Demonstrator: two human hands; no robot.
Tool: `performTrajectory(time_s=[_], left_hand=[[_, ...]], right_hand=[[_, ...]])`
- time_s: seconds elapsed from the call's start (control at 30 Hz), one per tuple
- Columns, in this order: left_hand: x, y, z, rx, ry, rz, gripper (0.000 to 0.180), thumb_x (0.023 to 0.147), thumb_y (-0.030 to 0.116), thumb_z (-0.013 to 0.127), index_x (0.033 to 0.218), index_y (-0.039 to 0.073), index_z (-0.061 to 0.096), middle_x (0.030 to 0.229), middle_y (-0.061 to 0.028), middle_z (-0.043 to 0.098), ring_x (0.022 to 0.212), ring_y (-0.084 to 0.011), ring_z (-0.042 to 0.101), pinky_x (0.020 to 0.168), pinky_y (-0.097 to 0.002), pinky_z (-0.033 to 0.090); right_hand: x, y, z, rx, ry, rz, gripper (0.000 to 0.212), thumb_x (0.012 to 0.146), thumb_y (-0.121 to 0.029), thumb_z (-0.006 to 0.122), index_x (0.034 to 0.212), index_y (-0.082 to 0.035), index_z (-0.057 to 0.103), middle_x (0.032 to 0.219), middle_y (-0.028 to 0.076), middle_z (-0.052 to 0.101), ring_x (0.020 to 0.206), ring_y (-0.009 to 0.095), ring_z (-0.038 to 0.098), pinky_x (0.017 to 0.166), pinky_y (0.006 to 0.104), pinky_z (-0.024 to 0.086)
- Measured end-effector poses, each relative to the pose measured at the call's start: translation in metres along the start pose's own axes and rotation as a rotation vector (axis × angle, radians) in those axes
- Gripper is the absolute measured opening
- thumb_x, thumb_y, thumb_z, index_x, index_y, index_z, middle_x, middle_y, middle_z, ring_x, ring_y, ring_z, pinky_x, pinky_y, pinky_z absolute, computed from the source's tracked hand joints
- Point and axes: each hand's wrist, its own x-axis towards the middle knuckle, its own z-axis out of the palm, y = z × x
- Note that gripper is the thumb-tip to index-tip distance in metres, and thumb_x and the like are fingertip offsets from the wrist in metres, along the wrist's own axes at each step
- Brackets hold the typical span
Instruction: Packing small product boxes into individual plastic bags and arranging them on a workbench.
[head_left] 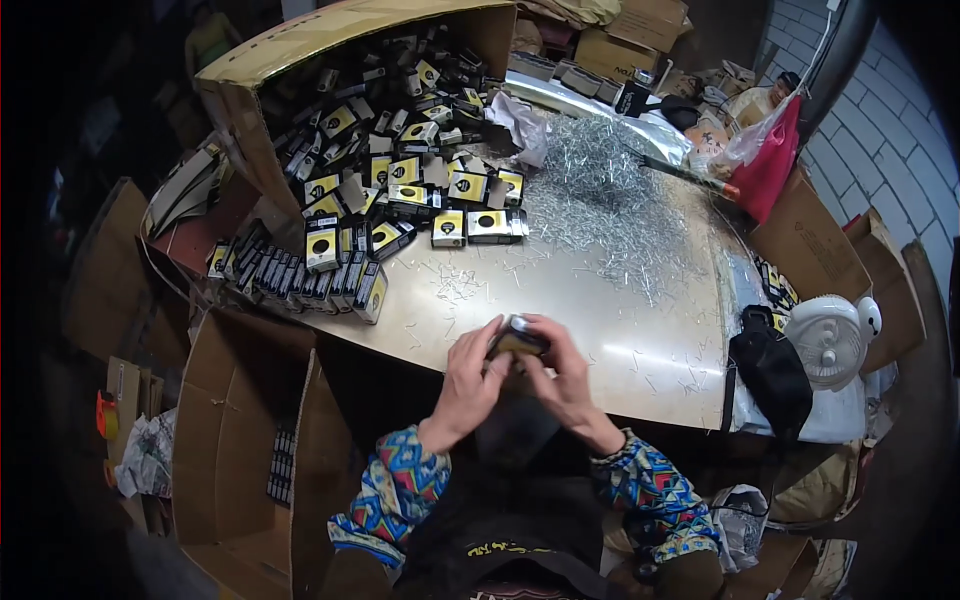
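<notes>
Between my two hands, at the table's near edge, is a small black and yellow carton [519, 341], blurred by motion. My left hand [470, 372] grips it from the left, and my right hand [562, 372] closes on it from the right. Both thumbs press on its near side. Beyond my hands, a loose scatter of small metal pins [460, 280] lies on the pale table [570, 345]. Two matching cartons lie past those pins, one [449, 229] beside the other [496, 227].
A large cardboard box [240, 125] on its side spills many such cartons. A row of cartons [300, 285] stands at the table's left edge. A heap of metal pins [610, 165] lies at the back. A white fan [830, 342] and black bag [770, 375] sit right; an open box [235, 400] stands below left.
</notes>
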Motion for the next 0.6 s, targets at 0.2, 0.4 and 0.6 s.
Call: performTrajectory(time_s=[0.2,0.4,0.6], left_hand=[[0.044,-0.023,-0.067,0.862,0.116,0.087,0.045,0.085,0.010,0.064,0.127,-0.001,0.052,0.111,-0.0143,0.058,0.110,-0.0357,0.048,0.099,-0.0449,0.035],[0.135,-0.048,-0.040,0.783,-0.139,0.222,0.052,0.079,0.013,0.069,0.125,0.000,0.050,0.124,-0.0173,0.053,0.114,-0.0343,0.048,0.097,-0.0432,0.039],[0.206,-0.083,0.012,0.953,-0.396,0.073,0.051,0.073,0.021,0.072,0.118,0.005,0.055,0.117,-0.0140,0.055,0.115,-0.0334,0.049,0.095,-0.0464,0.041]], right_hand=[[0.070,0.053,-0.067,-1.058,-0.054,-0.209,0.031,0.087,-0.009,0.060,0.118,-0.008,0.062,0.131,0.019,0.055,0.121,0.041,0.049,0.104,0.0479,0.040],[0.081,0.084,-0.104,-1.254,-0.154,0.189,0.030,0.097,-0.028,0.050,0.122,-0.014,0.058,0.139,0.007,0.051,0.126,0.041,0.043,0.101,0.0663,0.034],[0.043,0.071,-0.142,-1.227,-0.131,0.217,0.038,0.099,-0.034,0.048,0.132,-0.016,0.054,0.142,0.007,0.050,0.132,0.041,0.039,0.106,0.0651,0.029]])
